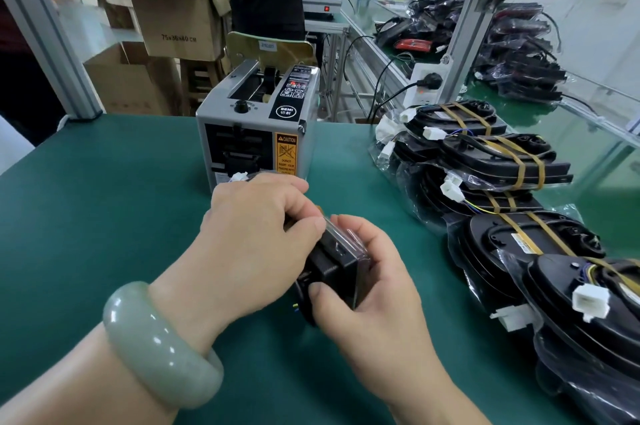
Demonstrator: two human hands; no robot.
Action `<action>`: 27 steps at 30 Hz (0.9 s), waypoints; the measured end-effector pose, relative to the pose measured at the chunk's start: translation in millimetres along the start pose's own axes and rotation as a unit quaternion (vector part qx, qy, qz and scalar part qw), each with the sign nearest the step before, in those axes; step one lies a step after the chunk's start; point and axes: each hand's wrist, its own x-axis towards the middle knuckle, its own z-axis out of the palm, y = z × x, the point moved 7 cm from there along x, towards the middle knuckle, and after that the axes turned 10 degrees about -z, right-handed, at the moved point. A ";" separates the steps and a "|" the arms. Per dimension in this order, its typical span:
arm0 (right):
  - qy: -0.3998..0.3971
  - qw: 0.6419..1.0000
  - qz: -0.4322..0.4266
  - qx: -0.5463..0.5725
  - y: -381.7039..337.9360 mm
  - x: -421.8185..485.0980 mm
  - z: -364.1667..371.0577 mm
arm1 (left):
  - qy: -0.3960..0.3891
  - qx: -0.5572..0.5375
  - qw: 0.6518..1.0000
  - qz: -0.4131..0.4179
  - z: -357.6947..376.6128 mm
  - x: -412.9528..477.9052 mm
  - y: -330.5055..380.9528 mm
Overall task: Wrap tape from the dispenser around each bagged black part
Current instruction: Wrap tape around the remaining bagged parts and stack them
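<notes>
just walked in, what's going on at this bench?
A person is holding one bagged black part in both hands over the green mat, right in front of the tape dispenser. The left hand grips its upper end and the right hand grips the lower end. I can't tell whether a strip of tape is on it yet. To the right lies a pile of bagged parts already banded with tan tape.

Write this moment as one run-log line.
left hand: grips bagged black part | right hand: grips same part | tape dispenser: behind hands, on green table | taped parts: piled at right
</notes>
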 end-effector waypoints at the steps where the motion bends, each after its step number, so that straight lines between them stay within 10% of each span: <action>1: -0.006 1.000 -0.002 -0.030 -0.7 0.1 0.0 | 0.003 -0.006 1.000 0.000 0.9 0.5 -0.1; 27: -0.007 0.995 -0.013 -0.097 -7.2 5.9 -10.9 | -0.051 0.057 0.993 0.086 0.3 18.6 13.1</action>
